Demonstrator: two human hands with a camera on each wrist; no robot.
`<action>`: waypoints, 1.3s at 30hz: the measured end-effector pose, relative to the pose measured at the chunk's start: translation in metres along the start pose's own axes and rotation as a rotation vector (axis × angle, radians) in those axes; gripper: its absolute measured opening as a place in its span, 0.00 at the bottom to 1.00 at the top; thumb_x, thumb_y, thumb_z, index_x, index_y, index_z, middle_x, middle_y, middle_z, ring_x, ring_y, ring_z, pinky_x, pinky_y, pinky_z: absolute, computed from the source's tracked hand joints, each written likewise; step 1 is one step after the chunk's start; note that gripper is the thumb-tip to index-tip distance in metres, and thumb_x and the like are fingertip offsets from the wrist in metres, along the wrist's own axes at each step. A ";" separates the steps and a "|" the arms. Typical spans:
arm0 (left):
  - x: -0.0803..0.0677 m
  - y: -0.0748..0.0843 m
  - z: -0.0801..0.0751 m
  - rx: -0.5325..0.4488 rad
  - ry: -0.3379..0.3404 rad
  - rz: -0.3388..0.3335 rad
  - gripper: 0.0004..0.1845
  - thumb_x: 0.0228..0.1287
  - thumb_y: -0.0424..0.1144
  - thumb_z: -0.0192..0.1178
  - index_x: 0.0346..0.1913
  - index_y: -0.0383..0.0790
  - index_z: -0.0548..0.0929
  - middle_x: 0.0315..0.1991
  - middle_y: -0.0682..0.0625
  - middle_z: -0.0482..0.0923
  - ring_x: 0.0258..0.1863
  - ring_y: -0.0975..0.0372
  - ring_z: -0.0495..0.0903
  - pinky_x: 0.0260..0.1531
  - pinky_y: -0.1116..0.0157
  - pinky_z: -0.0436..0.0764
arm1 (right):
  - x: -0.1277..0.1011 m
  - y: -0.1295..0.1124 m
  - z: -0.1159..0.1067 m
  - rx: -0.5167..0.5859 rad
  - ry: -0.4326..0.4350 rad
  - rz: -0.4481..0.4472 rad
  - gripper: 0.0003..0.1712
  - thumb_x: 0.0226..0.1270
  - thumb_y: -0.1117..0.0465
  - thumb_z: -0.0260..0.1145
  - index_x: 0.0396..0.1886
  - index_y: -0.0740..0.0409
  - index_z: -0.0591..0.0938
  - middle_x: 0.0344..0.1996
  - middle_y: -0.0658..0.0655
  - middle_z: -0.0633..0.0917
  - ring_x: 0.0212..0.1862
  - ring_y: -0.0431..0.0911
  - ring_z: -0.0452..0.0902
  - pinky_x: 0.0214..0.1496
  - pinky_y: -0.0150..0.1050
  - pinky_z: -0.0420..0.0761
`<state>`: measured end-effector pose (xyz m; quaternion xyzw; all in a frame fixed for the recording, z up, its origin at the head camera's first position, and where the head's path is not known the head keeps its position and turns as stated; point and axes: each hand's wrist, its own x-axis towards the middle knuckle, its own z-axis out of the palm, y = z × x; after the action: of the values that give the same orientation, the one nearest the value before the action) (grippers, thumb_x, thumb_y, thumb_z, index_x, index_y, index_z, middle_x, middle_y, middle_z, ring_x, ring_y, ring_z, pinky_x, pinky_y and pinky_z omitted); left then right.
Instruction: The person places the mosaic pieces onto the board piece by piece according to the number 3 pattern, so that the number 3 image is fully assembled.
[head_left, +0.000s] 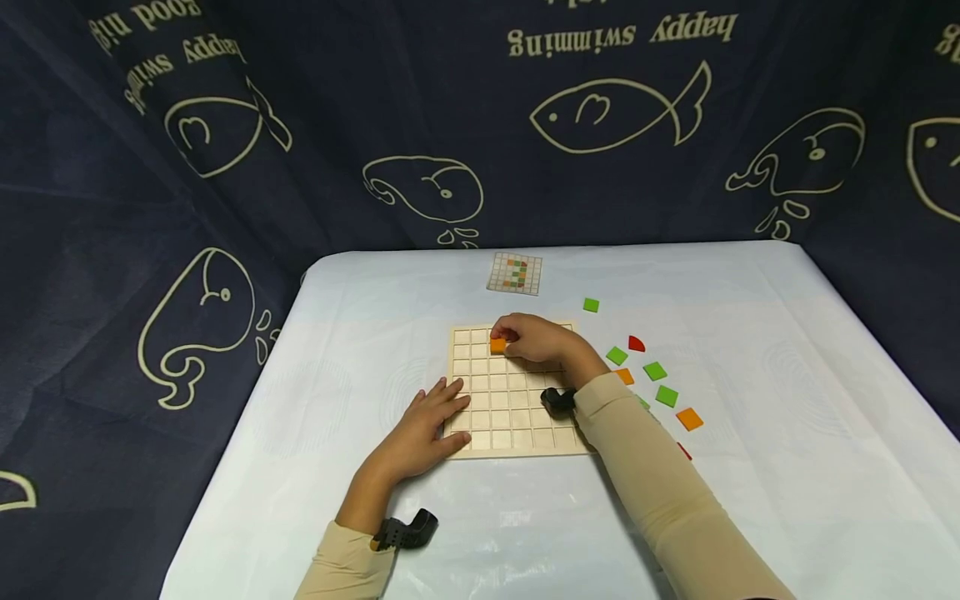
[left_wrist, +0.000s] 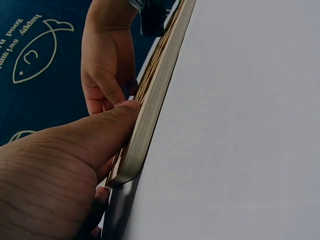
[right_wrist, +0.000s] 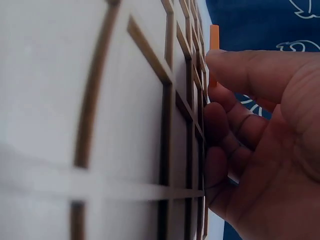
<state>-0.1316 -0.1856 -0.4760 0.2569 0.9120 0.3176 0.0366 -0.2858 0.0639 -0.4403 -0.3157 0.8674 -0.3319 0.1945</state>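
The dark cloth backdrop (head_left: pixel 480 125) reads "happy swimming", upside down, beside fish drawings

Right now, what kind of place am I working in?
Probably a makeshift tabletop recording booth: a white-covered table hemmed in by a dark cartoon-fish curtain, with a wooden grid board and loose coloured tiles.

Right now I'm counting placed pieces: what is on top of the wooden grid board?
On the wooden grid board one orange square tile shows, pinched by the right hand. The left hand presses the board's left edge. Cells beneath the right hand are hidden.
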 end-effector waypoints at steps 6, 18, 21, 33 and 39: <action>0.000 0.000 -0.001 0.001 -0.007 -0.004 0.31 0.67 0.46 0.65 0.69 0.36 0.74 0.75 0.43 0.59 0.76 0.47 0.50 0.71 0.41 0.47 | 0.001 -0.003 0.001 -0.029 0.006 -0.016 0.17 0.66 0.71 0.60 0.54 0.60 0.80 0.44 0.57 0.78 0.45 0.50 0.71 0.52 0.46 0.73; 0.000 -0.001 -0.001 -0.001 -0.018 -0.019 0.31 0.66 0.46 0.65 0.69 0.37 0.73 0.75 0.45 0.59 0.77 0.49 0.49 0.72 0.42 0.46 | 0.007 -0.001 0.006 -0.037 -0.003 0.050 0.18 0.66 0.71 0.62 0.55 0.58 0.80 0.46 0.57 0.78 0.47 0.50 0.71 0.55 0.46 0.73; 0.000 -0.001 -0.001 0.005 -0.028 -0.029 0.32 0.67 0.47 0.65 0.70 0.38 0.73 0.76 0.47 0.57 0.77 0.51 0.48 0.72 0.44 0.45 | 0.006 -0.002 0.005 -0.043 -0.001 0.050 0.18 0.66 0.71 0.62 0.55 0.58 0.80 0.47 0.57 0.78 0.48 0.50 0.72 0.56 0.46 0.73; 0.000 -0.001 -0.001 -0.002 -0.026 -0.024 0.32 0.67 0.46 0.65 0.70 0.38 0.73 0.76 0.47 0.57 0.77 0.50 0.48 0.72 0.44 0.45 | 0.004 -0.002 0.005 -0.045 -0.005 0.048 0.16 0.67 0.70 0.63 0.53 0.56 0.81 0.46 0.56 0.78 0.48 0.50 0.71 0.56 0.46 0.73; 0.000 -0.001 -0.001 -0.004 -0.015 -0.011 0.32 0.66 0.46 0.65 0.69 0.37 0.73 0.76 0.45 0.58 0.77 0.48 0.49 0.72 0.42 0.46 | 0.002 -0.004 0.003 -0.030 -0.009 0.038 0.17 0.66 0.70 0.62 0.54 0.57 0.81 0.49 0.58 0.77 0.51 0.51 0.72 0.59 0.48 0.72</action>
<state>-0.1325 -0.1867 -0.4755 0.2544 0.9124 0.3173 0.0456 -0.2835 0.0590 -0.4402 -0.3033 0.8773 -0.3137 0.1999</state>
